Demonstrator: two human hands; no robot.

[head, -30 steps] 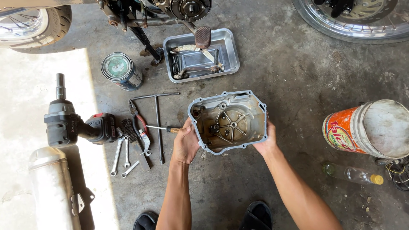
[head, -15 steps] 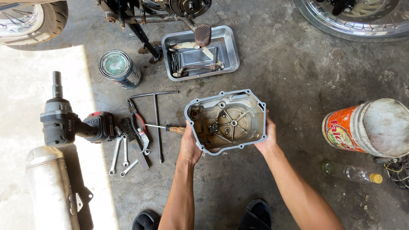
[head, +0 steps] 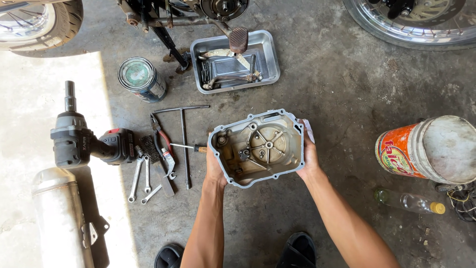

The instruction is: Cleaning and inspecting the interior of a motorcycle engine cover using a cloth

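Two hands hold the grey metal engine cover (head: 258, 148) in the middle of the frame, open side up: the left hand (head: 214, 167) and right hand (head: 309, 158) each have a grip pressed on one edge. It has hardly moved since a second ago, only tipped a bit. Tools (head: 163, 149) crowd its left; the floor (head: 342, 99) on the right is barer.

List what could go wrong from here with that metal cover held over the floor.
1. The engine cover is gripped only at its edges by the left hand and right hand, above bare concrete; a slip might dent its sealing rim.
2. Its open inside faces up, so floor grit could get in if it is set down.
3. The wrenches and pliers lie close beside the feet and might be stepped on.
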